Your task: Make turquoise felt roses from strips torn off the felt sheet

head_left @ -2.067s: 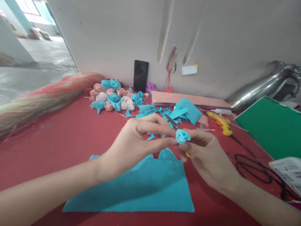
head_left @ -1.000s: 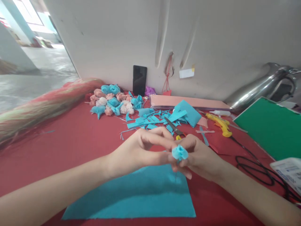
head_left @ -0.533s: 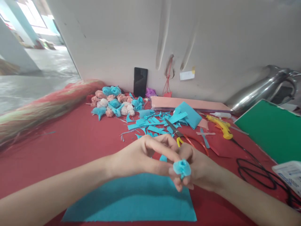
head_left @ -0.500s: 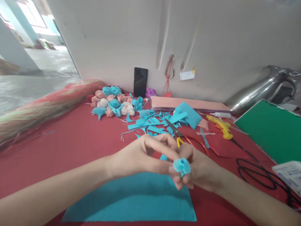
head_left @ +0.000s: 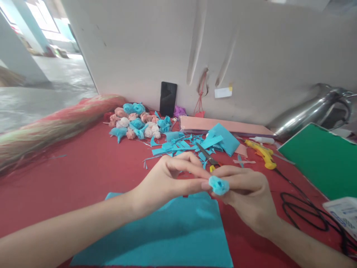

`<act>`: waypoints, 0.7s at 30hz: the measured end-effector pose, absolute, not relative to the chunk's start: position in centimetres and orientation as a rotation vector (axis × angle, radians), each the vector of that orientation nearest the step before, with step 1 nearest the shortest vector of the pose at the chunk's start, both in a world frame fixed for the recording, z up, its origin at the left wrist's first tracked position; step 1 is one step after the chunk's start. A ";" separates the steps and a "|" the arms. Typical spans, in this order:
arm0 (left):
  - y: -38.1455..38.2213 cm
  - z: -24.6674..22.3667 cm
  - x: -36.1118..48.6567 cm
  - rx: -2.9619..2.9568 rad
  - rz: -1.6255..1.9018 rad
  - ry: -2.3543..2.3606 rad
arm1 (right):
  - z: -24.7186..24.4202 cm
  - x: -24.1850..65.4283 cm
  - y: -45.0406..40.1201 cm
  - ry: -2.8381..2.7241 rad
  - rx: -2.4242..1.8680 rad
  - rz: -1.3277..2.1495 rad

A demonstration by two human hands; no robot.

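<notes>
A small blue crepe paper flower [head_left: 219,185] is pinched between my two hands, its rolled centre facing up toward me. My left hand [head_left: 174,176] closes thumb and forefinger on the flower's left edge. My right hand [head_left: 247,190] grips it from the right and below, fingers bent, covering its base. Beneath the hands a sheet of blue crepe paper [head_left: 167,234] lies on the red table. Just beyond them are scissors [head_left: 208,154], their handles mostly hidden by my right hand, and cut blue paper scraps [head_left: 178,148].
Finished paper flowers [head_left: 136,123] are heaped at the back left, near a phone [head_left: 168,98] against the wall. To the right are a yellow glue gun [head_left: 262,153] with a black cord [head_left: 304,208], a green board [head_left: 320,160] and a metal jug [head_left: 304,111]. A fibre bundle [head_left: 55,126] runs along the left.
My right hand has turned, its back and knuckles now higher and more to the right. The flower has tipped and risen slightly. More of the blue sheet shows.
</notes>
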State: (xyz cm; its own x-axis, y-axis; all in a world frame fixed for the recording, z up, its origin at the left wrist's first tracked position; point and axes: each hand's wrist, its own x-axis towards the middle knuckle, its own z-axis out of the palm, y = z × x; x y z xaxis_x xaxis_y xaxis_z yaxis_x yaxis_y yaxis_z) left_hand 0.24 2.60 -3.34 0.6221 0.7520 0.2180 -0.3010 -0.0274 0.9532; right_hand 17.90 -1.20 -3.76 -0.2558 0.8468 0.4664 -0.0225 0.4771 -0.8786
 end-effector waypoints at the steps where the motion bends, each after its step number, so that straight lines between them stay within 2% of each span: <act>1: 2.5 -3.4 0.2 1.365 0.892 0.418 | -3.7 18.0 -1.3 -1.690 -0.727 0.844; 4: 2.3 -3.5 0.1 1.434 0.920 0.415 | -3.7 18.2 -1.2 -1.817 -0.679 0.558; 13: 2.2 -3.6 -0.1 1.601 0.961 0.453 | -3.8 19.1 -1.0 -2.031 -0.619 0.012; 21: 2.2 -2.8 -0.5 1.646 0.903 0.398 | -3.0 19.2 -1.0 -2.051 -0.639 -0.030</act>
State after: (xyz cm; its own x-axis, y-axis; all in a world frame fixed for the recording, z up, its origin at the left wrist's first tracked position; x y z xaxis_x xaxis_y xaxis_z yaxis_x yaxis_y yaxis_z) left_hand -0.54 2.17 -2.85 0.6453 0.6809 0.3464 -0.2034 -0.2840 0.9370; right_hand 19.15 -0.99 -3.02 -0.4096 0.4273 0.8060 0.4510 0.8628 -0.2283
